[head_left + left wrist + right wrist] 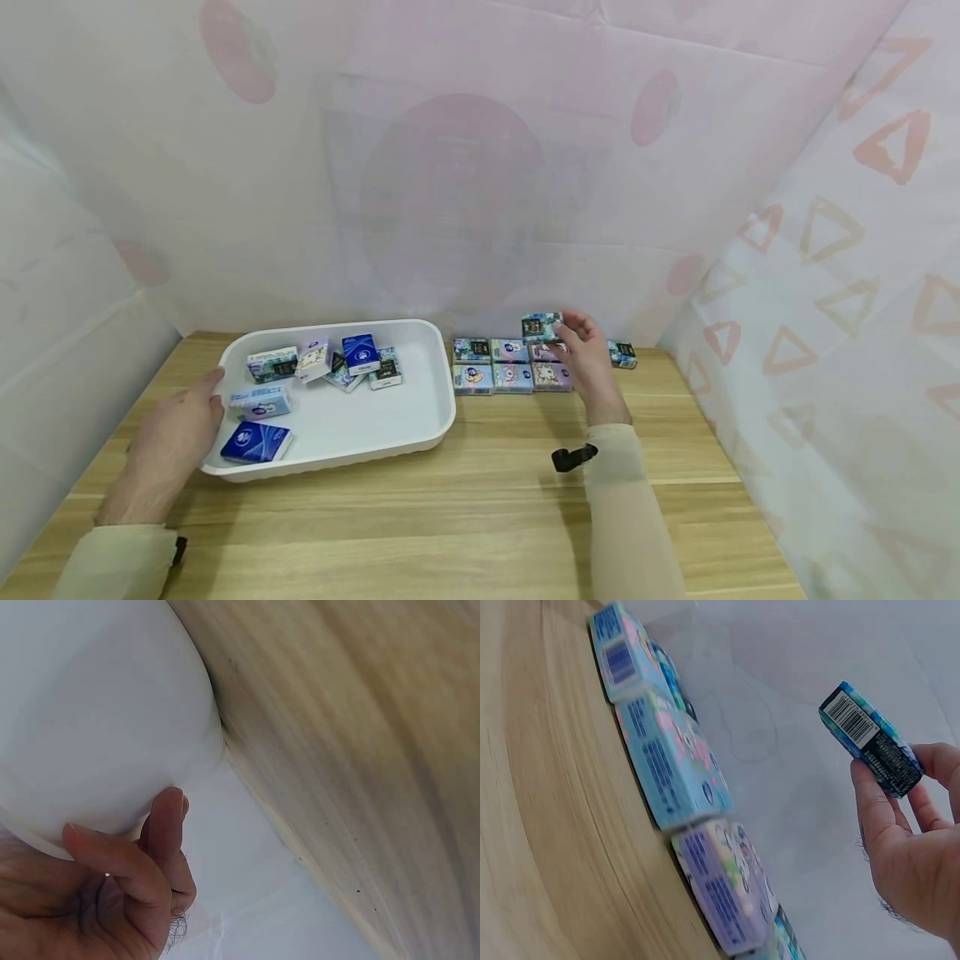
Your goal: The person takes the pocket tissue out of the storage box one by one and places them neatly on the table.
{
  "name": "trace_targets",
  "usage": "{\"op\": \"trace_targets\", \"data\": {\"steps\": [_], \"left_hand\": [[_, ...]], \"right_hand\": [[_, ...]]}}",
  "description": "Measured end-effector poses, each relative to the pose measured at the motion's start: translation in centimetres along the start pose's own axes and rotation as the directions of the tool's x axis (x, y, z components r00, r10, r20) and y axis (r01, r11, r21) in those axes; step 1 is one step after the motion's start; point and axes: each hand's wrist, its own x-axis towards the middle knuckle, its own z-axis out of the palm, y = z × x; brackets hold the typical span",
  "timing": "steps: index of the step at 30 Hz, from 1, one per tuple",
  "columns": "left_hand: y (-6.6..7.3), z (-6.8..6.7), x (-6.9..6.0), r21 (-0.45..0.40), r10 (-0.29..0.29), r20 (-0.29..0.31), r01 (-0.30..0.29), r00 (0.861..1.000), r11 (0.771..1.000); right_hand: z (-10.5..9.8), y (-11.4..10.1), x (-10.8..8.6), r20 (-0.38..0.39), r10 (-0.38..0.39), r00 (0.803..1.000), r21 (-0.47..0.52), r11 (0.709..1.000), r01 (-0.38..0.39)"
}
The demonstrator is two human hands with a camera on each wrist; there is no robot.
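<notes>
Right hand (588, 367)'s pinching a blue-green tissue pack (540, 327) up near the lined-up packs (513, 378); left hand (174, 427)'s gripping the white tray (408, 408). Roughly halfway, I'd guess: several unsorted packs (362, 354) left inside.

Bare left hand (174, 421) and right hand (588, 358); left sleeve (116, 562) and right sleeve (630, 517) plain, pale beige, each with a black fitting (573, 458) at the wrist.
</notes>
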Motion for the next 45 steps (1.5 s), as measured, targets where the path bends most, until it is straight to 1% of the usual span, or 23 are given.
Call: {"op": "trace_targets", "data": {"steps": [7,14,20,24,32,39,42,45], "left_hand": [[0.0,0.1,0.0,0.006,0.005,-0.008,-0.005,1.000,1.000],[0.0,0.0,0.1,0.000,-0.012,0.004,0.012,1.000,1.000],[0.0,0.1,0.0,0.000,-0.011,-0.001,0.011,1.000,1.000],[0.0,0.1,0.1,0.002,0.000,-0.009,0.000,1.000,1.000],[-0.4,0.3,0.1,0.001,0.020,-0.025,-0.020,1.000,1.000],[-0.4,0.3,0.2,0.009,0.035,-0.029,-0.035,0.999,0.999],[-0.4,0.2,0.2,0.014,0.041,-0.031,-0.040,0.999,0.999],[-0.3,0.1,0.2,0.014,0.036,-0.026,-0.035,0.999,0.999]], "right_hand": [[-2.8,-0.4,0.0,-0.053,0.005,0.999,0.003,1.000,-0.005],[-5.5,-0.6,0.1,-0.093,-0.003,0.996,0.027,1.000,0.006],[-7.9,-0.9,-0.2,-0.127,0.019,0.992,0.047,0.999,-0.013],[-9.3,-1.0,-0.2,-0.150,0.043,0.988,0.036,0.999,-0.038],[-11.6,-1.0,-0.4,-0.204,0.101,0.974,0.017,0.995,-0.100],[-13.2,-0.5,-0.7,-0.263,0.107,0.959,-0.022,0.993,-0.116],[-13.6,-0.4,-0.8,-0.284,0.115,0.952,-0.057,0.989,-0.137],[-13.9,-0.2,-0.9,-0.292,0.131,0.947,-0.068,0.985,-0.157]]}}
